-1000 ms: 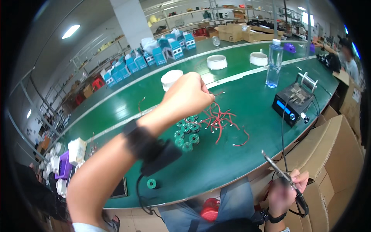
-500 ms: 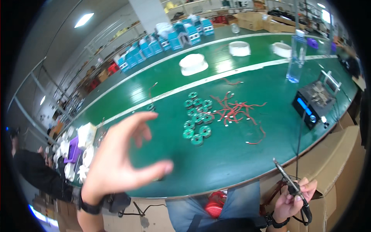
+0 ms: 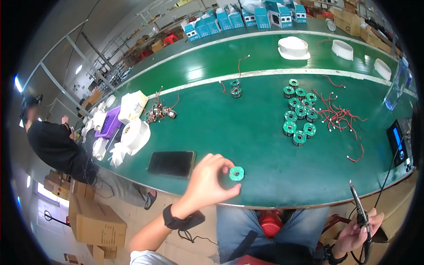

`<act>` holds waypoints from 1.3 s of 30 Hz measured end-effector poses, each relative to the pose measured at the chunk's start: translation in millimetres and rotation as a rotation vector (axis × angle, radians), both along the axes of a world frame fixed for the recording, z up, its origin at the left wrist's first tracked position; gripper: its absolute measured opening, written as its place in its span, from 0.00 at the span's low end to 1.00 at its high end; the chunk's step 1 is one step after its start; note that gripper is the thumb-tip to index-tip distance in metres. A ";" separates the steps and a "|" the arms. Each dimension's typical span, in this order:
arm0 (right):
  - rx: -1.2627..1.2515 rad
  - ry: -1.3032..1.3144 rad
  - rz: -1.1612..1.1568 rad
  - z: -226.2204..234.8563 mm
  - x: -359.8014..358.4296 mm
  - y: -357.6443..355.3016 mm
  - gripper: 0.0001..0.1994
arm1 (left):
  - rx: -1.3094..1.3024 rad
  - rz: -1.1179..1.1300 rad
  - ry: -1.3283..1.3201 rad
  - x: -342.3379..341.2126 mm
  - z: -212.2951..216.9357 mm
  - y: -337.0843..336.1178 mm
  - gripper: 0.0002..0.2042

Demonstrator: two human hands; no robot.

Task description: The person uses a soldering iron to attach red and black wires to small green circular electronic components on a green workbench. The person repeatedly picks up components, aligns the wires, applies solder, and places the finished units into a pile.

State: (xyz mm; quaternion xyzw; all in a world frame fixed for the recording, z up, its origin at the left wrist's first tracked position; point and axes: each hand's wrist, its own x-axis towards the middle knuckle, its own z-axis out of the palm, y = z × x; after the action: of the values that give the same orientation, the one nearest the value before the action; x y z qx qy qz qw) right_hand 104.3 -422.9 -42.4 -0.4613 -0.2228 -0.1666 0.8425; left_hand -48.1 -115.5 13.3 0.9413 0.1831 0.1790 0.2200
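Observation:
Near the table's front edge, my left hand (image 3: pixel 208 180) curves around a small coil with a round green circuit board (image 3: pixel 237 173) on top. Its fingertips are beside the coil, and the thumb stands a little apart from it. At the lower right, my right hand (image 3: pixel 361 229) grips a soldering iron (image 3: pixel 358 204), tip pointing up, beyond the table's edge. Several similar coils (image 3: pixel 300 111) stand grouped right of centre. A tangle of red wires (image 3: pixel 338 115) with white ends lies beside them. Two more coils (image 3: pixel 236 91) with red wires stand farther back.
A black phone (image 3: pixel 171 164) lies left of my left hand. White housings (image 3: pixel 136 136), a purple tray (image 3: pixel 108 121) and wired coils (image 3: pixel 160 113) sit at the left. A blue-lit soldering station (image 3: pixel 397 140) and clear bottle (image 3: pixel 397 84) stand right. Another person (image 3: pixel 55 141) is far left.
The view has swung left, bringing the phone and the other person more into sight. My left hand has come down around a coil near the front edge. The right hand still holds the soldering iron.

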 end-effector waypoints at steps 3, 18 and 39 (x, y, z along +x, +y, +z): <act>-0.012 -0.024 0.004 1.6 1.8 4.8 0.13 | -0.036 -0.042 0.034 16.6 1.2 4.0 0.12; -0.159 0.186 0.161 15.4 27.9 -0.8 0.17 | -0.005 -0.046 0.086 146.8 5.9 27.0 0.15; -0.271 -0.017 0.024 4.9 39.6 13.3 0.19 | -0.319 0.169 0.029 95.5 -0.2 123.0 0.15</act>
State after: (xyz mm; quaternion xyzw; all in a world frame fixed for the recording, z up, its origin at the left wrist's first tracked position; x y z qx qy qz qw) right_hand 143.9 -409.6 -37.5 -0.5666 -0.2559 -0.1291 0.7725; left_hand 47.3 7.5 13.1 0.8782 0.2907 0.1522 0.3481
